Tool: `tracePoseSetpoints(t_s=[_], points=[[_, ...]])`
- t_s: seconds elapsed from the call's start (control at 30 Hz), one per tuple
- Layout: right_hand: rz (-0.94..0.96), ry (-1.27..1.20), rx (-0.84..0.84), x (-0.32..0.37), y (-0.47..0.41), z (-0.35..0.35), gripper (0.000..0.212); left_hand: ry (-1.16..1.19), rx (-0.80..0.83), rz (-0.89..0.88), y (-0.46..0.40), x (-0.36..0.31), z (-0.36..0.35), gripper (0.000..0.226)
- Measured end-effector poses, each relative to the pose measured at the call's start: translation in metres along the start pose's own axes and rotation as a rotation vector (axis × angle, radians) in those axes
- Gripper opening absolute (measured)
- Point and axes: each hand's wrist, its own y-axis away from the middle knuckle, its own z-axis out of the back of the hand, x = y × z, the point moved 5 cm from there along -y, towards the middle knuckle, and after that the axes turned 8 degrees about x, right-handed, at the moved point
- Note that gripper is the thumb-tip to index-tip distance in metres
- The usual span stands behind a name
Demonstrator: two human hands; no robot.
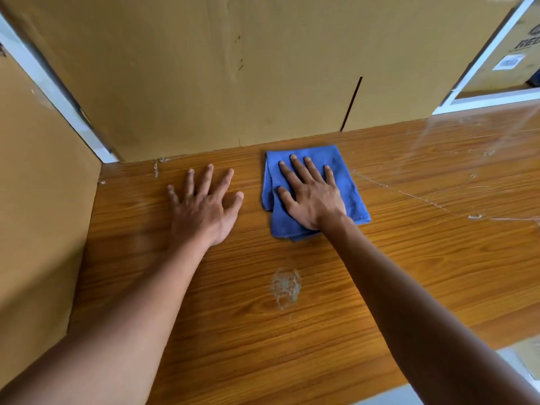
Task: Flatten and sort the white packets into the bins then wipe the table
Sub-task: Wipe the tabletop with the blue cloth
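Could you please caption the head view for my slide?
Right hand presses a folded blue cloth flat on the wooden table; left hand rests open beside it.

Single view only, taken from a head-worn camera; nothing shared with a second view. Scene is seen from above, angled forward and down onto a wooden table (380,287). Close range: both forearms are seen reaching in from the bottom edge. Cardboard wall (204,68) is faced straight ahead. Wide-angle bending noted at edges
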Motion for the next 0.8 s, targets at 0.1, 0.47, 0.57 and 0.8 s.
tracePoseSetpoints(t_s=[0.1,0.47,0.57,0.8], points=[[0.01,0.004,-0.009,-0.006,-0.017,0.005,0.071,-0.005,-0.01,-0.01,-0.001,-0.001,0.0,0.072],[0.127,0.01,-0.008,0.035,0.01,-0.009,0.065,0.027,-0.018,-0.019,0.002,0.0,0.003,0.068],[0.041,0.006,-0.022,0.023,-0.03,0.0,0.061,0.039,-0.027,-0.025,0.001,-0.001,0.002,0.068],[0.061,-0.002,-0.002,0.059,-0.025,-0.007,0.063,0.051,-0.027,0.003,-0.001,-0.001,0.002,0.059]])
